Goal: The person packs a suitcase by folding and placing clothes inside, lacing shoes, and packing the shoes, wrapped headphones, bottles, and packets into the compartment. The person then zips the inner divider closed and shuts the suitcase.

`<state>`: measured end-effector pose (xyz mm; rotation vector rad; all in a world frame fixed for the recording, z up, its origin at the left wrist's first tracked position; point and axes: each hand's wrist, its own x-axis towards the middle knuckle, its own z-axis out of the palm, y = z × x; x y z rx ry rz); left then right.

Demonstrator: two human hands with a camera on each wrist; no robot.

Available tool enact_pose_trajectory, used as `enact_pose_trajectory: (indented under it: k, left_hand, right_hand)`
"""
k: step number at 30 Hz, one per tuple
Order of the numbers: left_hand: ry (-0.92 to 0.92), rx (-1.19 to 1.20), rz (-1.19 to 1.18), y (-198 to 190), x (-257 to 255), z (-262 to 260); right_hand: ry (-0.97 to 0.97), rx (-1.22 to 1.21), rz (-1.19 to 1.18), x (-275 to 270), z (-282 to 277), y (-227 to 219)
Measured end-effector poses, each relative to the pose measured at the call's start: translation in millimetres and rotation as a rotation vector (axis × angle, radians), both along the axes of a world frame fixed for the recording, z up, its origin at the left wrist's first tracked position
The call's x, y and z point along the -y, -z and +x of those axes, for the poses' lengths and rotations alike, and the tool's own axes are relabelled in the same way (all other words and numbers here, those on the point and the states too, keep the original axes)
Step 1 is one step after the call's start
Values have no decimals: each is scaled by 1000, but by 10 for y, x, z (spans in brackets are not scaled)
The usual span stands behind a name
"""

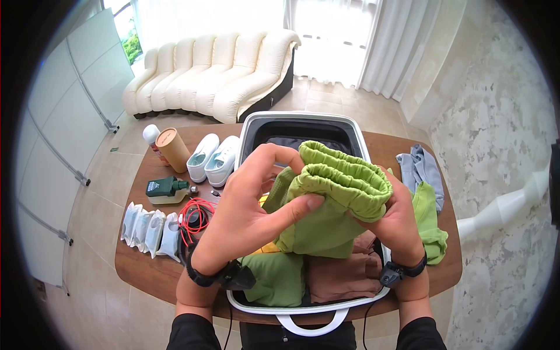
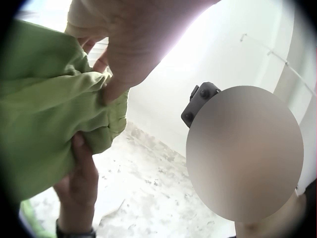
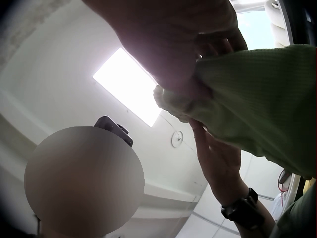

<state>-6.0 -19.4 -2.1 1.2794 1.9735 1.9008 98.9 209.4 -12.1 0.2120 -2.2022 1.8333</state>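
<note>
Both hands hold a folded light-green garment (image 1: 326,224) with a gathered elastic waistband above the open suitcase (image 1: 290,321). The left hand (image 1: 251,201) pinches the waistband's left end between thumb and fingers. Around the right end curls the right hand (image 1: 399,219). In the left wrist view the garment (image 2: 39,114) hangs from the left hand (image 2: 124,39), with the right hand (image 2: 81,183) below. The right wrist view shows the garment (image 3: 262,99) gripped by the right hand (image 3: 183,44), the left hand (image 3: 220,161) beyond it. Below lie folded green clothes (image 1: 274,280) and brown clothes (image 1: 344,274).
Left on the wooden table (image 1: 137,268) are white shoes (image 1: 223,162), a cardboard tube (image 1: 173,149), a spray can (image 1: 151,135), a green bottle (image 1: 166,188), a red cable (image 1: 195,216) and several small packs (image 1: 154,232). Grey and green clothes (image 1: 427,219) lie right. A sofa (image 1: 204,70) stands beyond.
</note>
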Motion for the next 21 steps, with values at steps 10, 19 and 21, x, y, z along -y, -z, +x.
enact_pose_trajectory:
  k: [10,19,21]
  left_hand:
    - [42,138,224,-21,42,52]
    - [186,253,150,-86,124,150]
    - [143,338,110,-114,109,156]
  right_hand:
    - [-220,31,-224,30,-3,44]
    - [-170,60,26,-75,19,139]
    - [-83,-16,48,-79,42,115]
